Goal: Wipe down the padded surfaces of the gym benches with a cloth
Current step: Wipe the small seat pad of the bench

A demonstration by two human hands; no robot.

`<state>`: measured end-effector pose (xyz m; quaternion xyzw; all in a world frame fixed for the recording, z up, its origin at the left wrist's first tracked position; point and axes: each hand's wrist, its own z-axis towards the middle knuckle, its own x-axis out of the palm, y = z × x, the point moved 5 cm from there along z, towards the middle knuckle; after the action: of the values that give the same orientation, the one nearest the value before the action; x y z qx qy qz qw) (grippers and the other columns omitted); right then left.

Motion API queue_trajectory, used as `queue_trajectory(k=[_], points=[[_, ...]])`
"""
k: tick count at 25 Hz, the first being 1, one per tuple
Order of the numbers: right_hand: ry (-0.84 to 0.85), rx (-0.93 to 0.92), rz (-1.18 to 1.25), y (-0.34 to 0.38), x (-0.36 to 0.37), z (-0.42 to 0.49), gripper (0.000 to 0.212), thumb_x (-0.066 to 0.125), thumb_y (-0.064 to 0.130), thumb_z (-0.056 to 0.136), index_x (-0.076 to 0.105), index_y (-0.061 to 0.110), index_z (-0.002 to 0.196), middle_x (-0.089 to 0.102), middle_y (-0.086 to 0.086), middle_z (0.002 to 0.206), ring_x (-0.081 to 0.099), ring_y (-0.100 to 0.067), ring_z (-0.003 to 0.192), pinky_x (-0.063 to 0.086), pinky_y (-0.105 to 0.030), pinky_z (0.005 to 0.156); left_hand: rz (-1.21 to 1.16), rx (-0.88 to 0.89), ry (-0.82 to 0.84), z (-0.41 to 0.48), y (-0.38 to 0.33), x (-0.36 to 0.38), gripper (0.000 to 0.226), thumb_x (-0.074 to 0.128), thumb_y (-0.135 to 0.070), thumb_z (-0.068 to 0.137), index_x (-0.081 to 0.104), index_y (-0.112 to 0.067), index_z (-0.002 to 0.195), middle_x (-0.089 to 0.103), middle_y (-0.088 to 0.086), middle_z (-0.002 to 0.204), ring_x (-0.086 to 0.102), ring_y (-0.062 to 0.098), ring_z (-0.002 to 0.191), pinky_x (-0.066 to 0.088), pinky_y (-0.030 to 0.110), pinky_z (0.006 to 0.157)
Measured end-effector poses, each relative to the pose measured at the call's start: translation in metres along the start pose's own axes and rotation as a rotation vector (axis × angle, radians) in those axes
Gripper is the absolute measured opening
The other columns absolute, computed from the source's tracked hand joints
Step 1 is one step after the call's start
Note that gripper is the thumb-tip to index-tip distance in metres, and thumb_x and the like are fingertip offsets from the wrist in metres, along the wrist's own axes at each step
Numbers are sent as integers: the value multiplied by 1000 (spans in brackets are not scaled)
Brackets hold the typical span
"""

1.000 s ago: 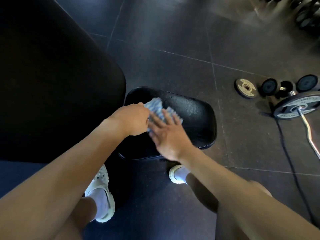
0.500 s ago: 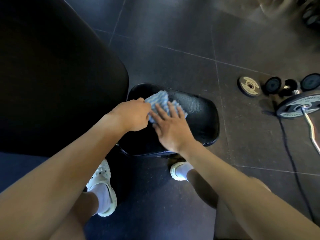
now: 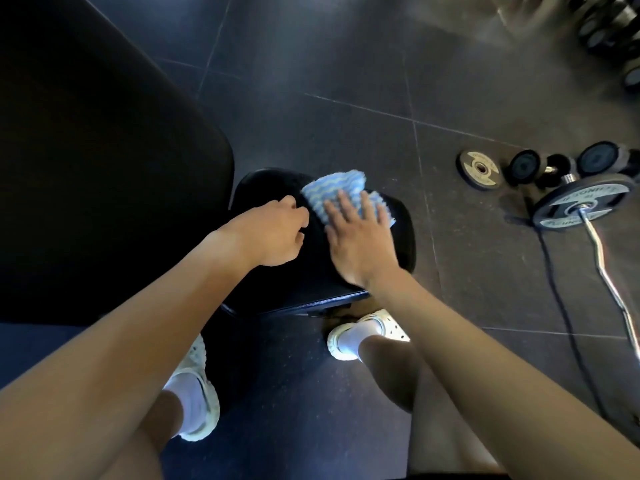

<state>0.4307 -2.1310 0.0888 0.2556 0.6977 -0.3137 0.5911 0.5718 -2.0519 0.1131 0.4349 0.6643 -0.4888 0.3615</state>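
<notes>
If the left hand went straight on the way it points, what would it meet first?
Probably the cloth, which the right hand presses flat on the seat pad, though depth is unclear.

Lighting is dim overall. Light enters from the upper right, leaving a hazy pale glare on the floor tiles and bright highlights on the barbell bar. The back pad renders near-black, without surface detail. The cloth is the brightest item. The dumbbell rack in the top-right corner is blurred. Wide-angle distortion bends the tile seams towards the edges.
</notes>
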Motion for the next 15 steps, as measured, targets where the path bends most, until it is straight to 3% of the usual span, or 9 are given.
queue_trajectory(k=[4, 7, 10, 15], points=[[12, -228, 17, -10, 0, -25, 57, 18, 48, 105, 28, 34, 159, 22, 7, 167, 16, -29, 155, 12, -48, 125, -33, 24, -46, 14, -16, 4, 26, 49, -29, 99, 58, -19, 121, 49, 6, 123, 54, 28, 111, 49, 45, 92], [-2, -12, 34, -56, -5, 13, 51, 24, 46, 106, 33, 36, 155, 31, 8, 163, 28, -29, 149, 23, -46, 120, -28, 47, -54, 22, -23, 3, 33, 51, -30, 98, 56, -19, 129, 49, 7, 127, 53, 31, 115, 49, 46, 96], [16, 184, 47, -59, -8, 38, 44, 29, 39, 106, 40, 28, 147, 49, 0, 146, 45, -36, 127, 34, -51, 104, -20, 25, -32, 29, -22, 3, 37, 51, -32, 100, 53, -20, 134, 47, 6, 131, 52, 30, 118, 49, 47, 96], [-102, 99, -107, -42, -10, 12, 46, 35, 38, 101, 48, 18, 140, 54, -5, 134, 48, -39, 114, 36, -52, 100, -24, 26, -43, 41, -26, 5, 42, 53, -33, 98, 51, -17, 137, 46, 9, 134, 50, 33, 119, 47, 49, 99]])
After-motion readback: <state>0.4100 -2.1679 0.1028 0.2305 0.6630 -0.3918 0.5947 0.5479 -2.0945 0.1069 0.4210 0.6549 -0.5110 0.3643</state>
